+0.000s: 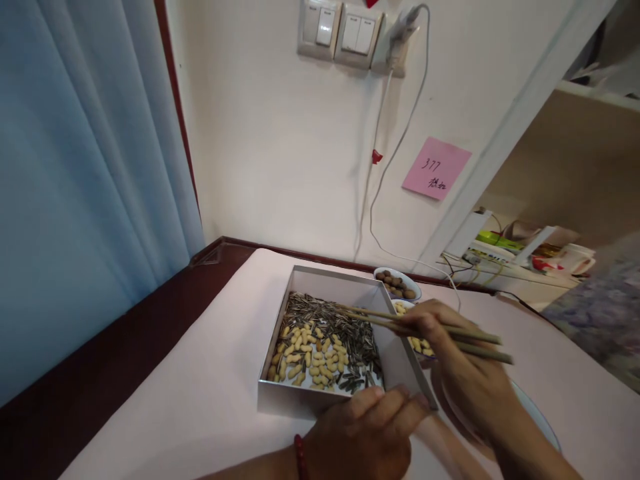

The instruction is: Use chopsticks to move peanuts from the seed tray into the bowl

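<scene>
Peanuts (331, 365) lie before the seeds (320, 310) in the box (290, 397), with bowls (413, 283), perhaps three, to its right.

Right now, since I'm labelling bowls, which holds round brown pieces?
The far bowl, nearest the wall; the nearer bowl by the right hand holds peanuts.

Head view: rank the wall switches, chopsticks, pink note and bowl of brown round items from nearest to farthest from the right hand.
From the right hand:
1. Chopsticks: held in it.
2. Bowl of brown round items: ahead, to its left.
3. Pink note: higher, on the wall.
4. Wall switches: highest, left of the note.
</scene>
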`<state>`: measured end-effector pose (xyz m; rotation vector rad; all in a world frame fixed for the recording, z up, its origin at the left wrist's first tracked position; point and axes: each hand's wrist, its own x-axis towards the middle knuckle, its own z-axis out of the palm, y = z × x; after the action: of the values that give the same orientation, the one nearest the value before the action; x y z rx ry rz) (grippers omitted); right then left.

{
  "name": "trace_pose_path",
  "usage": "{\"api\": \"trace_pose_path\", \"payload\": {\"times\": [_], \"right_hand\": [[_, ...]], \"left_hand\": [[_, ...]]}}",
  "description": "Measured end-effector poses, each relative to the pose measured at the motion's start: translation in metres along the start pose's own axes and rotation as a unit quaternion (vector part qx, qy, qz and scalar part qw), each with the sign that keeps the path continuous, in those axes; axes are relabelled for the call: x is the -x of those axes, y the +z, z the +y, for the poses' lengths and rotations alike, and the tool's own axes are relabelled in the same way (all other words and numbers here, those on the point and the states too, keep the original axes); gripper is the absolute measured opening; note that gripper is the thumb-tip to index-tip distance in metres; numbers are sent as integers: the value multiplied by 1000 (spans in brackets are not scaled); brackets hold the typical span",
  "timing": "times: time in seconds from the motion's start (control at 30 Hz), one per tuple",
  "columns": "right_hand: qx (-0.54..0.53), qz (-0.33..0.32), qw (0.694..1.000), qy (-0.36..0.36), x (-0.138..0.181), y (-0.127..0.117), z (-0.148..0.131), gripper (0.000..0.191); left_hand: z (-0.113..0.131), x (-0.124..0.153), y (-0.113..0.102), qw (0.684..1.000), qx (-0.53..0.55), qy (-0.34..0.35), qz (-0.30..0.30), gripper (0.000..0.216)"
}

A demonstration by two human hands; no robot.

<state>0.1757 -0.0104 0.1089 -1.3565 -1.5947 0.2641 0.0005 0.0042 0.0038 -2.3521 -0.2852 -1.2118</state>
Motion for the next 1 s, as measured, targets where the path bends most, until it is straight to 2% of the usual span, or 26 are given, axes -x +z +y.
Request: {"api": "trace_pose_path", "payload": {"times": [0.1, 0.2, 0.57, 0.8, 1.0], "right_hand": [[-1, -81, 997, -11, -9, 30, -5, 38], [-6, -121, 993, -15, -19, 47, -8, 39], [0, -155, 988, -26, -37, 63, -8, 39], [1, -108, 994, -28, -27, 52, -5, 40], [-18, -2, 1000, -1, -8, 8, 1, 29]], "left_hand": [[-1, -1, 1, 1000, 0, -2, 3, 15], [0, 0, 4, 1000, -6, -2, 13, 17], [0, 5, 8, 1000, -13, 6, 18, 24], [1, 4, 8, 1000, -3, 2, 31, 23], [2, 2, 6, 999, -3, -6, 32, 25]]}}
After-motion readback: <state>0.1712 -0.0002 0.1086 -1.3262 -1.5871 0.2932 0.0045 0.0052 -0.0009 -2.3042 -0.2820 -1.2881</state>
